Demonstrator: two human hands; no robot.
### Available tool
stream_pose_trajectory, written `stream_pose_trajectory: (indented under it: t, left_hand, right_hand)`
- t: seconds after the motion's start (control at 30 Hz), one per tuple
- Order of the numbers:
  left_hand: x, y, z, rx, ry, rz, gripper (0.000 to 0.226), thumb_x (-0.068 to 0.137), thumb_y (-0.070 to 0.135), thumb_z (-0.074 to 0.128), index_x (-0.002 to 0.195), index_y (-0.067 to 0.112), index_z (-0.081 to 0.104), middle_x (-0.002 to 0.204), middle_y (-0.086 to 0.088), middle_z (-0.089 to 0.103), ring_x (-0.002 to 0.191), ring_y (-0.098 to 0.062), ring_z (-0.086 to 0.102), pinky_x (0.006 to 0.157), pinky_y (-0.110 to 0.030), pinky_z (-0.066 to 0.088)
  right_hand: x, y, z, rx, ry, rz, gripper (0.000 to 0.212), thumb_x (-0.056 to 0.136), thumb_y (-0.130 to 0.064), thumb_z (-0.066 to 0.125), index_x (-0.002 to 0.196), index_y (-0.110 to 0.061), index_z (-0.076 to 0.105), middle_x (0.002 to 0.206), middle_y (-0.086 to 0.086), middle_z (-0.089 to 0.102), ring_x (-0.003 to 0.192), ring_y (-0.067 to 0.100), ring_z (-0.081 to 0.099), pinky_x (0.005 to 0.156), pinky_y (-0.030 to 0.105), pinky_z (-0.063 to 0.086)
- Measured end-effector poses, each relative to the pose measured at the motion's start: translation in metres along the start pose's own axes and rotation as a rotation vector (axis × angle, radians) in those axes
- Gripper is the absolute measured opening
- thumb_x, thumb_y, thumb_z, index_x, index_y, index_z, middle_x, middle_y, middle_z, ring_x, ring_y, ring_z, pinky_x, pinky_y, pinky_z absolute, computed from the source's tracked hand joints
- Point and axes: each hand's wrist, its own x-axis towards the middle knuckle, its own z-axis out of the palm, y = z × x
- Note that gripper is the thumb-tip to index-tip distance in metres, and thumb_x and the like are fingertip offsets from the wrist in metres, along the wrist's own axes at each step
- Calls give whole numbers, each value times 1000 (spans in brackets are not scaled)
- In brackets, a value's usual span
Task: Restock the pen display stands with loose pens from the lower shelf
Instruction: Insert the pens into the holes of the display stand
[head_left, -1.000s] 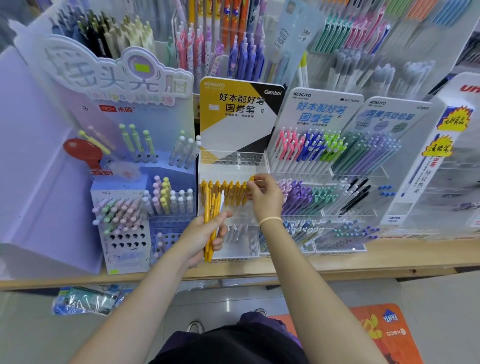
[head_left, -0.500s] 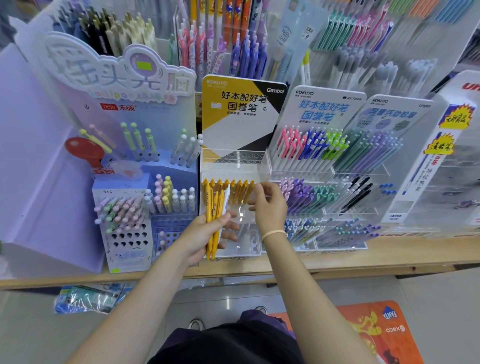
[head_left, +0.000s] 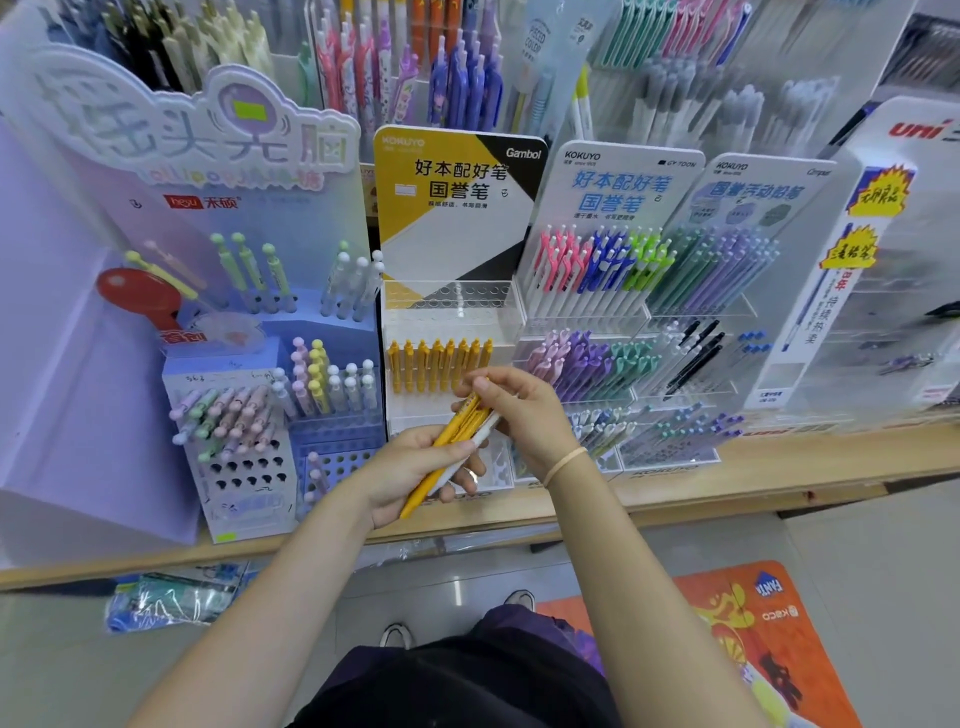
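Right hand (head_left: 524, 415) now pinches left hand's (head_left: 410, 473) pens (head_left: 452, 441).

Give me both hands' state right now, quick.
Left hand: grips a bundle of pens, mostly yellow.
Right hand: pinches the top of that bundle.

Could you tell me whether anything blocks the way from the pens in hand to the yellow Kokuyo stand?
Nothing visible does. The left hand holds the bundle of yellow pens, the right hand pinches its top end, and the yellow Kokuyo stand sits directly behind them.
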Motion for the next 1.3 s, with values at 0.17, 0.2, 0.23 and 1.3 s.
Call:
stream_pose_trajectory:
  t: [0.17,0.2,0.23,1.3]
  left_hand:
    - [-3,-9,2,-13,-9,-27,33,89,24,64,118,12,55,80,-17,66,47,-19,55,39,-22,39]
    - [-3,-10,2,-11,-18,-30,34,86,24,66,116,12,55,78,-17,64,43,-17,50,37,-21,36]
    - [-3,-10,3,-3,-26,-30,35,85,25,67,115,11,54,76,-16,62,42,-15,47,36,-20,33]
    - [17,-8,7,-38,299,148,15,103,16,55,116,11,58,78,-10,69,61,-23,64,51,-27,52]
  right_hand:
    - [-3,10,-5,-35,53,84,22,94,-10,64,112,4,67,101,18,66,87,20,64,77,30,55]
    - [-4,11,-6,-28,56,94,23,94,-10,64,112,4,67,102,18,66,85,16,64,75,27,55]
    - [-6,11,-6,-17,55,101,25,94,-11,64,113,5,67,103,18,66,84,14,63,75,26,54]
    - [21,-10,-22,-401,551,-263,21,95,-16,63,83,-33,67,82,-2,73,82,18,72,83,45,59]
